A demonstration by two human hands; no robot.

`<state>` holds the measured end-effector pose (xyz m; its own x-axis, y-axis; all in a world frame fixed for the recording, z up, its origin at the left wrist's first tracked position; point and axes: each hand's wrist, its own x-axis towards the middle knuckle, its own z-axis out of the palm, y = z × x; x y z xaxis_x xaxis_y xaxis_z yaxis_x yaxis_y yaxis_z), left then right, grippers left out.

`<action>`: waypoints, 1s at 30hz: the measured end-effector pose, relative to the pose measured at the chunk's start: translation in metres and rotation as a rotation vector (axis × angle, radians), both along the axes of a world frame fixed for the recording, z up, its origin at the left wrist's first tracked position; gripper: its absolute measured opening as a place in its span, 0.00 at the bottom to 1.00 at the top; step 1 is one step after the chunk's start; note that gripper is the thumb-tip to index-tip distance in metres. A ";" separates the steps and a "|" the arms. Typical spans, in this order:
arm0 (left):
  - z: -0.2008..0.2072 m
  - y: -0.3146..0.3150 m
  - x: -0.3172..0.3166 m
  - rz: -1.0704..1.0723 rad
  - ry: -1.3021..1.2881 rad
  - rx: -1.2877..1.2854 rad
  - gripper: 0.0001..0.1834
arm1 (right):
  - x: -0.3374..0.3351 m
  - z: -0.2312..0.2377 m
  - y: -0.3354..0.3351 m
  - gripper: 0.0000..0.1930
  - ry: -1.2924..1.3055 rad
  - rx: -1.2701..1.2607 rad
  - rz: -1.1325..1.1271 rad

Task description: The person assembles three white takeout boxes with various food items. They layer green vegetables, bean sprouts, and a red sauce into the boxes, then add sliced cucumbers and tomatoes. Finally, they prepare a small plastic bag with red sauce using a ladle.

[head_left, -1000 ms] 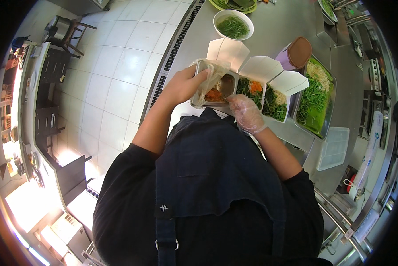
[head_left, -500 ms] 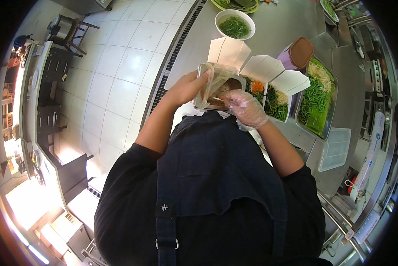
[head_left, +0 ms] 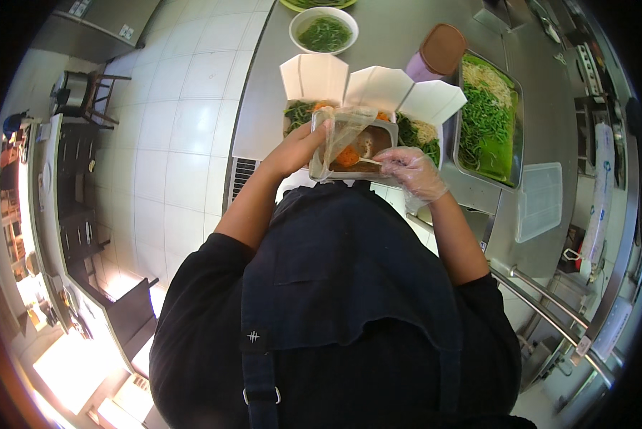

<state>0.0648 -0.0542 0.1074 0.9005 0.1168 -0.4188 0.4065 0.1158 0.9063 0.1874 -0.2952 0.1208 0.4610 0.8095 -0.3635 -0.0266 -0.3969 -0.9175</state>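
Note:
My left hand (head_left: 298, 150), bare, grips the left side of a metal food container (head_left: 387, 136). A sheet of clear plastic film (head_left: 344, 130) is folded back under its fingers. Inside the container lies an orange paste (head_left: 346, 156) beside brown walls with a pale smear. My right hand (head_left: 419, 171), in a clear disposable glove, pinches the handle of a pale spoon (head_left: 369, 161) that reaches into the container by the paste. Just behind stand white takeout boxes (head_left: 378, 89) with raised flaps, holding greens, bean sprouts and some orange paste, partly hidden by the container.
A tray (head_left: 519, 136) of chopped green beans and sprouts lies to the right, with a translucent lid (head_left: 539, 203) nearer me. Behind the boxes are a brown-lidded purple canister (head_left: 442, 48) and a white bowl (head_left: 294, 32) of greens. A steel counter (head_left: 385, 36) carries them.
The view has shifted, so the counter items appear further left and up. My right hand has drawn back rightward, and the spoon and orange paste in the container now show.

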 end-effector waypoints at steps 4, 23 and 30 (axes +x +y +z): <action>-0.011 -0.013 0.013 0.019 -0.060 0.008 0.32 | 0.016 -0.006 -0.040 0.11 0.007 0.017 -0.128; -0.020 -0.008 -0.001 0.205 -0.005 -0.139 0.36 | 0.060 -0.019 -0.101 0.17 -1.266 -0.331 -0.189; -0.028 0.000 -0.008 0.197 -0.032 -0.163 0.37 | 0.052 -0.023 -0.099 0.15 -1.119 -0.301 -0.223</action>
<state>0.0571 -0.0539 0.0796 0.8801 0.2247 -0.4182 0.3332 0.3351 0.8813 0.2392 -0.3937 0.0974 0.7648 0.6213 0.1706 0.6370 -0.6897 -0.3443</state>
